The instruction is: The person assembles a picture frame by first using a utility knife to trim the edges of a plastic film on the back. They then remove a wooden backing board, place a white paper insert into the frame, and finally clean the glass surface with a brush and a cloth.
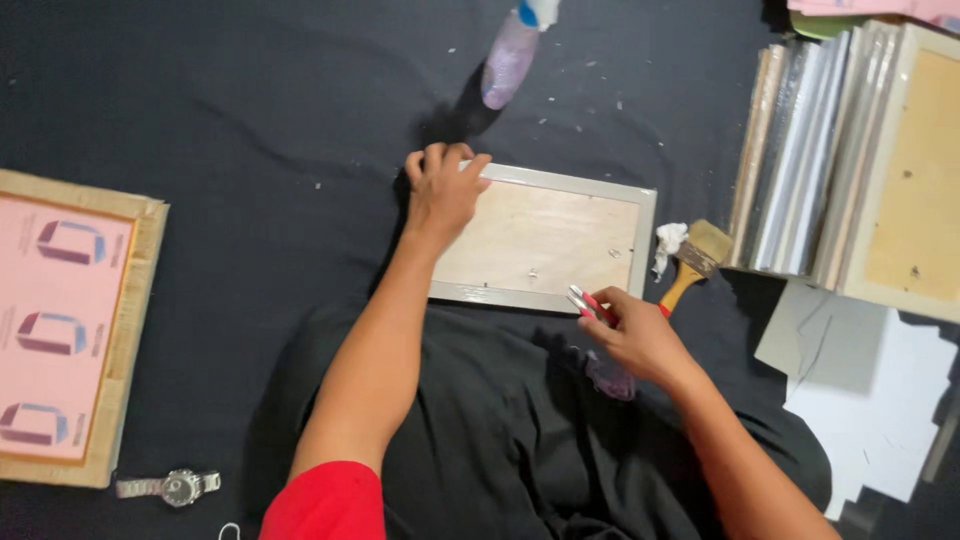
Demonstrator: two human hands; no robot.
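In the head view, the picture frame [545, 240] lies face down on the black cloth [250, 130] just past centre, its plywood back up; the left hand [442, 190] presses its ten-o'clock corner with fingers curled over the edge, gripping nothing else. At the frame's five-o'clock edge the right hand [635, 335] pinches a small red-handled tool [588, 303], fingers closed round it, a paintbrush [695, 262] at three o'clock. Judging from this, firm corner pressure and a low, controlled tool tip would serve best.
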